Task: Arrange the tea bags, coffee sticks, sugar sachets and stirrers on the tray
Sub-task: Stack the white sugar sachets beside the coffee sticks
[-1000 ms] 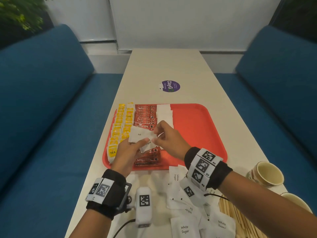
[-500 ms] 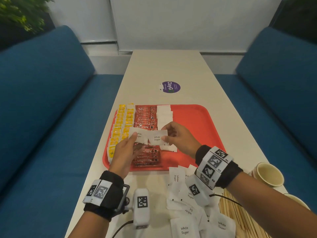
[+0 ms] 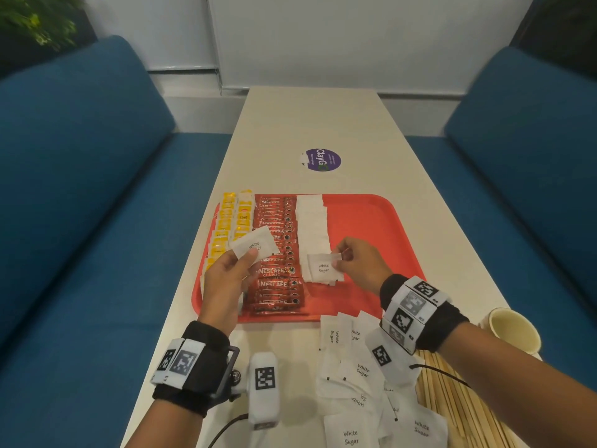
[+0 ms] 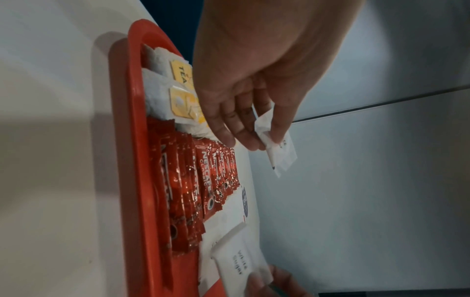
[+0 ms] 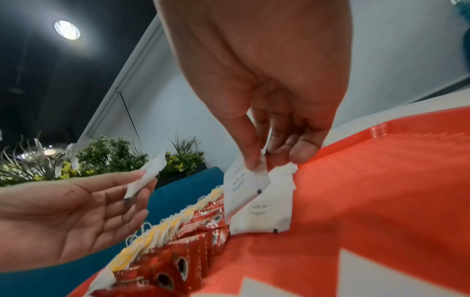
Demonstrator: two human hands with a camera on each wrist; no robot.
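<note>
A red tray holds yellow tea bags at its left, red coffee sticks beside them, and a column of white sugar sachets. My left hand pinches one sugar sachet above the coffee sticks; the same sachet shows in the left wrist view. My right hand pinches another sachet by its edge at the near end of the sugar column, low over the tray; the right wrist view shows this sachet tilted above one lying flat.
Loose sugar sachets lie in a heap on the table in front of the tray. Wooden stirrers lie at the near right, next to a paper cup. A purple sticker sits beyond the tray. Blue sofas flank the table.
My hands have parted, each with its own sachet. The right hand carried its sachet right and down to the sugar column; the left stayed over the coffee sticks.
</note>
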